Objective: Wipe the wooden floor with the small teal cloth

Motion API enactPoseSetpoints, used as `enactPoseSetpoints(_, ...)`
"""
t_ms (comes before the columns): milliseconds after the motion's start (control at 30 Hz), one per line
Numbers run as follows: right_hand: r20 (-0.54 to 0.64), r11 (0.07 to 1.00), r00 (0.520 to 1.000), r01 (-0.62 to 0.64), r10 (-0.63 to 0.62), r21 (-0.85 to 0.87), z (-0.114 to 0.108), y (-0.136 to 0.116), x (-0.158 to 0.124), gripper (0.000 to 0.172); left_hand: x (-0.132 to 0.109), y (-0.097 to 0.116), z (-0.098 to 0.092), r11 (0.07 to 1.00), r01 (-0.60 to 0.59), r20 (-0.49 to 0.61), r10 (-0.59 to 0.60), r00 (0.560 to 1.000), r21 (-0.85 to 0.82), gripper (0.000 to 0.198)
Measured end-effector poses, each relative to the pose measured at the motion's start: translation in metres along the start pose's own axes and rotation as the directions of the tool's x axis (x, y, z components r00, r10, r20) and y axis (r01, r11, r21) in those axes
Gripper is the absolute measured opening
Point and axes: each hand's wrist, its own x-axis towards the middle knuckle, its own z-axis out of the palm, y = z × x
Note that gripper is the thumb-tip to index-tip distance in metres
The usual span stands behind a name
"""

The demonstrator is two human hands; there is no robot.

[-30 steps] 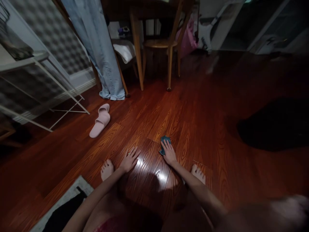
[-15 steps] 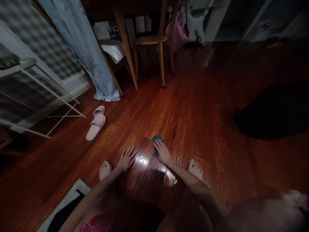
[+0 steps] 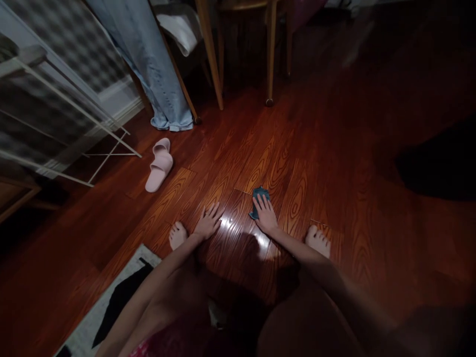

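A small dark teal cloth (image 3: 261, 191) lies on the glossy reddish wooden floor (image 3: 238, 144), partly covered by my right hand (image 3: 266, 214). That hand rests flat on the cloth with its fingers stretched forward and slightly apart. Cloth shows beyond the fingertips and along the hand's left side. To the left, my left hand (image 3: 208, 223) is spread on the bare floor, holding nothing. A bright reflection (image 3: 230, 225) shines on the boards between both hands.
My bare feet (image 3: 178, 235) flank my hands. A pink slipper (image 3: 160, 166) lies ahead left, near hanging jeans (image 3: 159, 74) and a white metal rack (image 3: 107, 130). Chair legs (image 3: 271, 59) stand ahead. A dark shape (image 3: 439, 163) is at right, a pale mat (image 3: 107, 287) at lower left.
The view has tilted downward, so the floor and hands appear higher and farther right. Against the floorboards, both hands and the cloth look nearly in the same places.
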Motion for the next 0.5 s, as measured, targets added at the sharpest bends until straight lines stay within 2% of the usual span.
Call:
enactPoseSetpoints(100, 0.04, 1.0, 0.999, 0.027, -0.027, 0.003, -0.006, 0.015, 0.01, 0.09, 0.0, -0.001, 0.001, 1.0, -0.002, -0.011, 0.002, 1.0, -0.02, 0.057)
enactPoseSetpoints(200, 0.003, 0.997, 0.997, -0.079, 0.079, 0.007, -0.013, 0.032, 0.017, 0.087, -0.001, -0.001, 0.002, 1.0, -0.003, -0.021, 0.003, 1.0, -0.026, 0.057)
enactPoseSetpoints(300, -0.052, 0.989, 0.988, -0.143, 0.144, 0.026, -0.01, 0.031, 0.01, 0.088, -0.001, -0.001, 0.003, 1.0, -0.002, -0.035, 0.001, 0.999, -0.024, 0.057)
enactPoseSetpoints(400, -0.019, 0.998, 0.999, -0.036, 0.037, 0.048, 0.002, 0.006, -0.011, 0.096, -0.001, -0.002, 0.004, 1.0, 0.001, -0.037, -0.001, 0.999, -0.016, 0.057)
enactPoseSetpoints(500, 0.1, 0.981, 0.978, 0.175, -0.183, 0.086, 0.015, -0.025, -0.027, 0.101, 0.0, -0.002, 0.004, 1.0, 0.003, -0.035, -0.004, 0.999, -0.008, 0.057)
